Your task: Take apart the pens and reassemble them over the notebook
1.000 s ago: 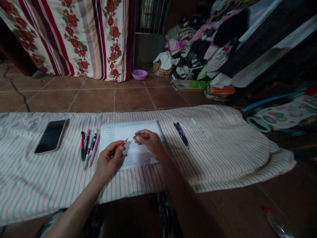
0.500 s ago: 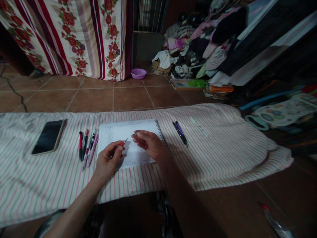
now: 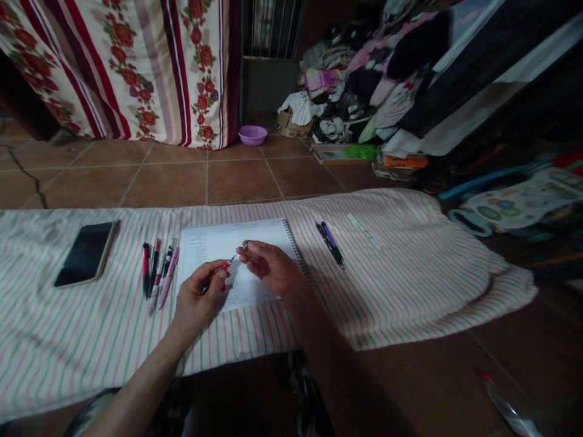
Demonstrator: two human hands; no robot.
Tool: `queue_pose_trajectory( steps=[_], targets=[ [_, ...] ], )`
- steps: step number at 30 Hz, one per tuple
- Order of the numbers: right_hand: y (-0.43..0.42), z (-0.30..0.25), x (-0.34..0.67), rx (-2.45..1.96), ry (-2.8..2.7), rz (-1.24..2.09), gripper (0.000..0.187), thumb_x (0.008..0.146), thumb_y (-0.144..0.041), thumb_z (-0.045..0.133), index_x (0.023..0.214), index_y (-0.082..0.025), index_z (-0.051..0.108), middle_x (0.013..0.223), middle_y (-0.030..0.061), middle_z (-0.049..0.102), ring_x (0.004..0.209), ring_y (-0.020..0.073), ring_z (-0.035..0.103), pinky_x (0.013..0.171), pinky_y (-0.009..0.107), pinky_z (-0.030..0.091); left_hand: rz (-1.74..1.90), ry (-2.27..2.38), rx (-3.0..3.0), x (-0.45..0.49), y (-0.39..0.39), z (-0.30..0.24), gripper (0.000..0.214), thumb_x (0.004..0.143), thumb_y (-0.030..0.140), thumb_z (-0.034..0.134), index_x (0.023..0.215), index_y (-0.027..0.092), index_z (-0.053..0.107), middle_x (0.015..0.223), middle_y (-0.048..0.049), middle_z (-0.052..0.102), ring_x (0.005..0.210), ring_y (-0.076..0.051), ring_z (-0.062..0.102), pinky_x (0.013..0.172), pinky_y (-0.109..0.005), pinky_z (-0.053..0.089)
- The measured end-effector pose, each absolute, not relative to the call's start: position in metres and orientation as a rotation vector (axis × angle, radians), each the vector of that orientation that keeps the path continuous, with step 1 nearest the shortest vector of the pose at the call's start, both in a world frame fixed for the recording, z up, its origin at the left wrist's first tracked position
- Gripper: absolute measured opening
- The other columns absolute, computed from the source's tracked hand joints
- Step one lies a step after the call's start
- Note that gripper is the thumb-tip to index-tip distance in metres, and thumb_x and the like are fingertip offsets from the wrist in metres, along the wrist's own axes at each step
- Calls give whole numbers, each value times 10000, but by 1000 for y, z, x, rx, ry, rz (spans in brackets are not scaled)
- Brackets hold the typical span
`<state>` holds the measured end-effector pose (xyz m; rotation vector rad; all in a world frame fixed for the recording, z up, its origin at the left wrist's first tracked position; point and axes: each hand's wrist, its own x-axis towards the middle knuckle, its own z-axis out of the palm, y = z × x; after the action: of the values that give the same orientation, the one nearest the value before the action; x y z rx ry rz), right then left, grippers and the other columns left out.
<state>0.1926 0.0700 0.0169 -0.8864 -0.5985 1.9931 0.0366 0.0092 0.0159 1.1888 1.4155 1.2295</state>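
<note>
Near the frame's centre, a red pen part [image 3: 226,265] with a thin dark tip is pinched in the left hand [image 3: 200,288] over a spiral notebook [image 3: 271,233]. Beside the tip, the right hand [image 3: 268,266] pinches a small piece [image 3: 245,245], too tiny to identify. At left lie a pink pen [image 3: 169,278] and a smartphone [image 3: 86,253].

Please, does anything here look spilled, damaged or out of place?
Nothing looks spilled or clearly damaged. Only the red pen-like object in the left hand looks odd: a thin dark tip sticks out, seemingly uncovered.
</note>
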Motion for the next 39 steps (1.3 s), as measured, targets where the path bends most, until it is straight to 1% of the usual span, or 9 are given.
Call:
queue_pose_trajectory(
  steps=[7,17,27,39],
  targets=[
    [69,19,192,-876,-627,1993,99,721,-226,658,793,-160,641,783,13,697,663,73,640,534,127,483,1210,1458,1282,36,10,12,312,727,396,614,929,161,653,732,-33,655,575,-115,567,573,-247,500],
    [66,19,191,-951,-848,1882,190,686,-318,692,815,-182,657,849,19,692,717,102,645,578,178,490,1210,1458,1296,33,11,6,295,736,386,606,933,172,654,735,-16,643,567,-108,562,561,-229,483],
    [64,21,191,-993,-932,1793,230,658,-340,708,813,-175,668,841,26,698,724,120,653,606,207,500,1185,1489,1310,33,13,1,301,731,379,604,941,170,660,716,-14,641,565,-118,557,558,-237,467],
    [62,22,190,-1027,-1092,1711,199,682,-335,676,807,-180,674,842,27,698,713,114,659,647,229,507,1168,1502,1330,34,13,1,290,744,382,593,933,171,661,733,-15,651,559,-111,553,558,-230,459]
  ],
)
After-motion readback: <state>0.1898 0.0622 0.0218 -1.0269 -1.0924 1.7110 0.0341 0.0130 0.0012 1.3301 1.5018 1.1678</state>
